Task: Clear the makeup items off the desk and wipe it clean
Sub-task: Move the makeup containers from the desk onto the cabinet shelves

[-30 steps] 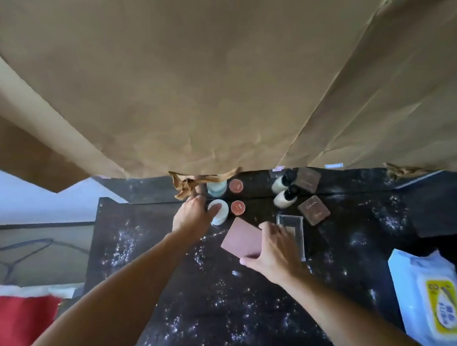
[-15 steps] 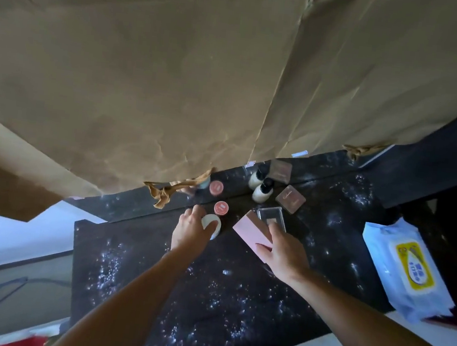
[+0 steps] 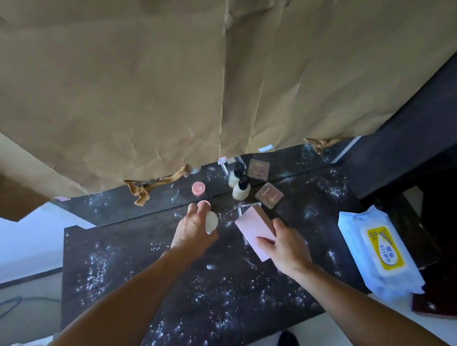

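Observation:
On the dark desk (image 3: pixel 209 289), dusted with white powder, my left hand (image 3: pixel 191 232) grips a white round jar (image 3: pixel 212 222), and its fingertips touch a small pink jar (image 3: pixel 204 204). My right hand (image 3: pixel 288 248) holds a flat pink box (image 3: pixel 254 227), tilted up off the desk. A clear case (image 3: pixel 246 205) lies partly hidden behind the box. Further back stand a cream bottle with a black cap (image 3: pixel 241 189) and a square compact (image 3: pixel 269 195).
A pack of wet wipes (image 3: pixel 379 252) lies at the desk's right end. Brown paper (image 3: pixel 176 68) covers the mirror behind the desk. The bare strip at its foot reflects the pink jar, the bottle and the compact. The floor lies to the left and in front.
The view has swung to the left. My right hand has tilted the pink box up off the desk. My left hand has closed around the white jar and drawn it slightly towards me.

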